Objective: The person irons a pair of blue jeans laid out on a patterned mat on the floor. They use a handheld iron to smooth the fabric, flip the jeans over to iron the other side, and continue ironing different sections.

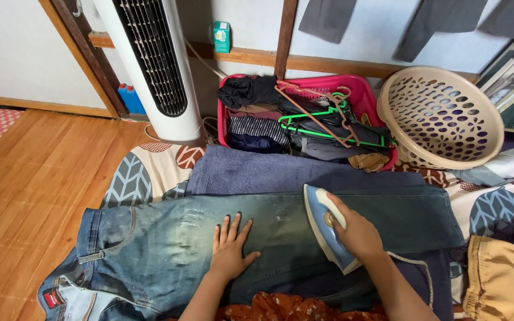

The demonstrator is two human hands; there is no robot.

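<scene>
Far left: wood floor (25,178), bare planks. A white tower fan (153,59) stands at the wall, well apart from the hands.

Jeans (168,249) lie flat across the middle, waistband at the left and legs running right, on a blue towel (251,172) over a patterned mat (144,172). Denim looks thick and fairly heavy but soft; it folds and drags rather than holding shape, and it is not slippery. Best grip judged to be the waistband or a hem, where the doubled seams give something firm; mid-leg cloth would just bunch.

Left hand (230,249) is spread wide open, palm down, fingers splayed, pressing flat on the upper leg. It holds nothing, only pins the fabric.

Just right of it sits the iron (328,229), blue and white, soleplate down on the leg, tip pointing up-left. Rigid, hot on the underside by judgement, so the handle is the only place to hold it. Right hand (358,235) is closed around that handle from above, fingers wrapped.

Behind, near the wall: red basket (364,89) full of dark clothes, with green hangers (328,128) on top. Beside it a beige basket (441,116) is tipped on its side, with nothing visible inside. Far right, tan shorts (504,279) lie bunched on the mat.
</scene>
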